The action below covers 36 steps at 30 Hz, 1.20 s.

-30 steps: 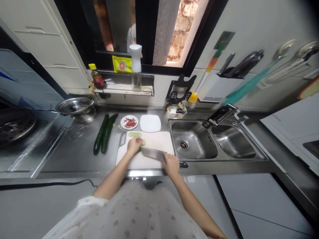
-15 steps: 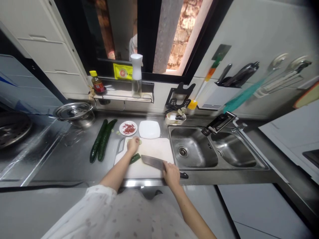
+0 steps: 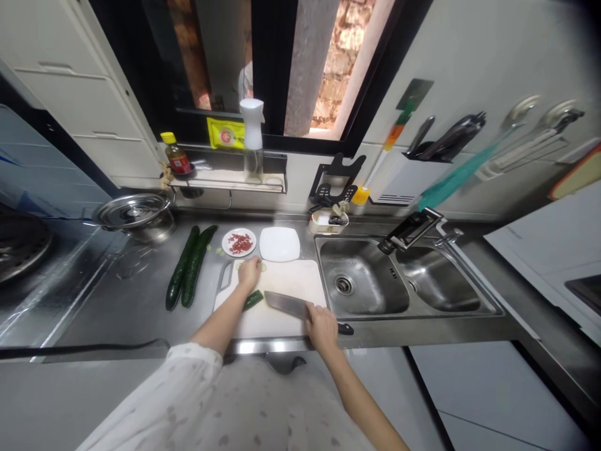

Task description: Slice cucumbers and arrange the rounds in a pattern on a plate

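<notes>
My right hand is wrapped round the handle of a cleaver, whose blade lies over the white cutting board. My left hand is at the board's upper left, over pale green cucumber slices; its fingertips are hidden, so what it holds cannot be made out. A piece of cucumber rests on the board between my left forearm and the blade tip. Two whole cucumbers lie left of the board. Behind it are a plate of chopped red bits and a bare white square plate.
A double sink with a black faucet is at the right. A lidded steel pot stands at the back left, near a shelf with bottles. Another black handle shows beside my right hand.
The view has shifted slightly, moving the scene a little to the left. Both hands and the cleaver keep nearly the same places over the board.
</notes>
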Each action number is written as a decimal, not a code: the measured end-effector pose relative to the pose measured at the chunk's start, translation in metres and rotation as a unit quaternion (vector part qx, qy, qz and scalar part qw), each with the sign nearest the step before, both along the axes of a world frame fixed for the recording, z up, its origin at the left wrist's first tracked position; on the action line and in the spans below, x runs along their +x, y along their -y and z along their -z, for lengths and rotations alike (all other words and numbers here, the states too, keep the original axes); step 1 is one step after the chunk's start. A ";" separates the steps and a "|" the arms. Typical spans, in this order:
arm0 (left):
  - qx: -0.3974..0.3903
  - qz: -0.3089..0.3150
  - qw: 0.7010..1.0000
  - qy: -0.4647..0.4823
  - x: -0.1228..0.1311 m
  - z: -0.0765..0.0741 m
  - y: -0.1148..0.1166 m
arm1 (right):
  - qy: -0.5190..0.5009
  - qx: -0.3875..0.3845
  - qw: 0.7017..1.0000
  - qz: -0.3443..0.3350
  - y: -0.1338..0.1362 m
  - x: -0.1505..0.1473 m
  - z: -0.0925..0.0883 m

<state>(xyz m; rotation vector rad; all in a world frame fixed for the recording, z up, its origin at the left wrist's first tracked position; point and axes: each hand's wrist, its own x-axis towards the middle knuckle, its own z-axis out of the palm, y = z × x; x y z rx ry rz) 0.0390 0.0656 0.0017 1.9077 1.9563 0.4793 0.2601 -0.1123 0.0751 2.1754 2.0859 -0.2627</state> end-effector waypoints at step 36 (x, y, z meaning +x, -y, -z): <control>0.040 -0.059 0.992 0.102 -0.035 -0.005 0.052 | -0.109 0.011 0.993 0.049 -0.016 -0.021 -0.002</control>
